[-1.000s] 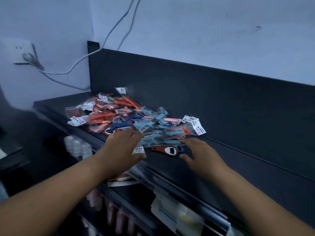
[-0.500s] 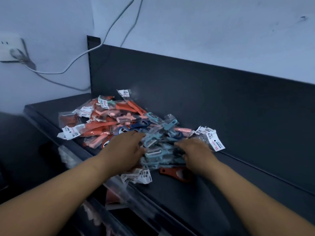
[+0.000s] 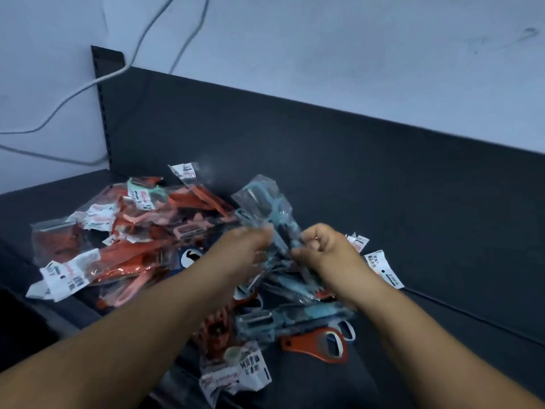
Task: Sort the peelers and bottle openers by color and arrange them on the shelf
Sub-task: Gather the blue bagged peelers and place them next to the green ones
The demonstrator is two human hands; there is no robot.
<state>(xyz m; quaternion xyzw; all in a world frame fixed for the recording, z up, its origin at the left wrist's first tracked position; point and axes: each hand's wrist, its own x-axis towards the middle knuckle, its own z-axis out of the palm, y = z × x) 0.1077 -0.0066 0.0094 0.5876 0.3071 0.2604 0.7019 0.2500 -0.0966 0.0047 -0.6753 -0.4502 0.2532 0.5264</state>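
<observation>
A heap of bagged peelers and bottle openers lies on the dark shelf. Red and pink ones fill its left part, light blue ones its right part. My left hand and my right hand meet over the middle of the heap. Between them they lift a bundle of light blue bagged peelers, which stands up above the pile. My right hand pinches the bundle's lower end; my left hand's fingers are blurred against it. A bare orange bottle opener lies at the front.
The shelf's dark back panel rises behind the heap against a pale wall. White cables hang down the wall at the left. Bare shelf surface stretches to the right of the heap. The shelf's front edge runs at lower left.
Both hands went from lying on the pile to closing together over its middle, and a bundle of blue bagged peelers has come up between them. The camera has moved closer.
</observation>
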